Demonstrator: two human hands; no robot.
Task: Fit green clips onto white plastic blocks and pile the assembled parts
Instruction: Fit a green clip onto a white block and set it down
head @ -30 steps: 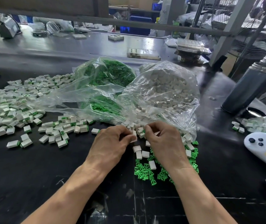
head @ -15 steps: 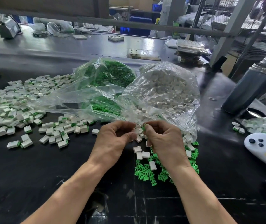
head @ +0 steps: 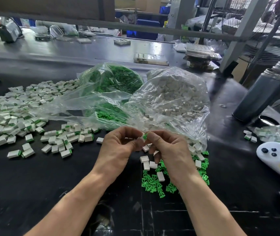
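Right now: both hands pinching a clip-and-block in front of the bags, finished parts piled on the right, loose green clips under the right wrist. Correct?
One error: the head view shows the finished parts piled on the left, not the right. The rest holds: left hand and right hand pinch the clip-and-block in front of the bags; loose green clips lie under the right wrist.

Reference landmark: bag of blocks, on the table. Bag of clips: just left of it, touching. Pile of assembled parts: far left. Loose clips and loose blocks: directly before its mouth. Both hands: before it, above these. Flask: right. Handheld controller: right, nearer the viewer
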